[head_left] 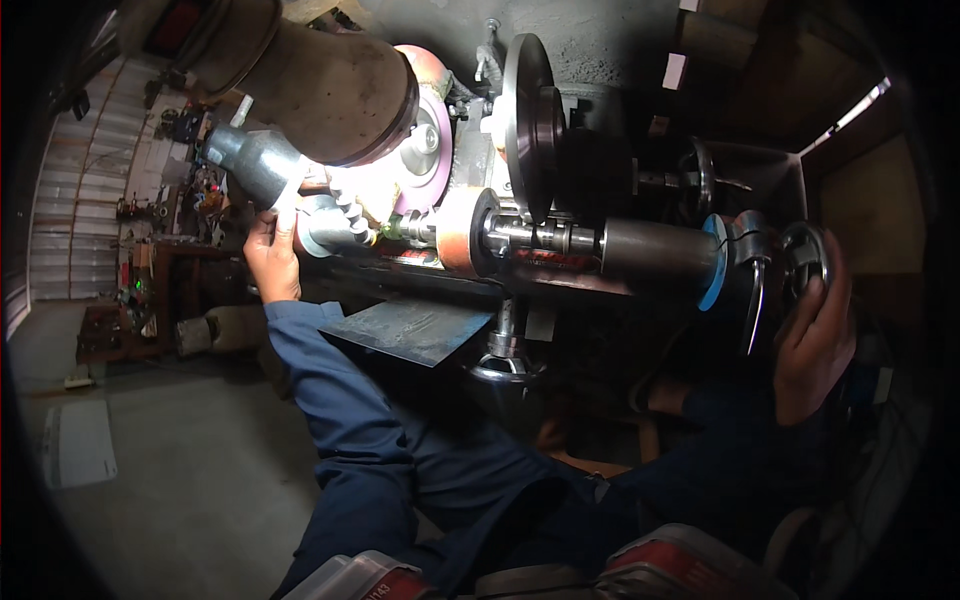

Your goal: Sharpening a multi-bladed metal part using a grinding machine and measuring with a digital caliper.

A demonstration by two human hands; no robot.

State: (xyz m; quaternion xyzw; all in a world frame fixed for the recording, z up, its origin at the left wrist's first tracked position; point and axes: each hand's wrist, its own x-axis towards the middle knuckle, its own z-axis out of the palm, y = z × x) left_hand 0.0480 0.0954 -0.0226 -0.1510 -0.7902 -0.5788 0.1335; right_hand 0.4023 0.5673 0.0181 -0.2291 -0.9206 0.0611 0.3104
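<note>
Under the bright lamp at the left, my left hand (pixel 272 258) has its fingers bent up between the metal lamp shade (pixel 258 165) and a round grey metal part (pixel 322 228). Glare and the shade hide its fingertips, so what they grip is unclear. At the far right, my right hand (pixel 815 350) is closed on the rim of a handwheel (pixel 807 262). Between my hands lies the machine's spindle line, with an orange-rimmed drum (pixel 466 232), a steel cylinder (pixel 655 258) and a blue ring (pixel 716 262). A pinkish grinding wheel (pixel 430 150) stands behind the lit area.
A large housing (pixel 345 90) overhangs the upper left. A dark disc (pixel 530 125) stands upright at the back. In front, a flat metal plate (pixel 415 328) juts toward me beside a lower handwheel (pixel 507 370). A lever (pixel 755 305) hangs near my right hand.
</note>
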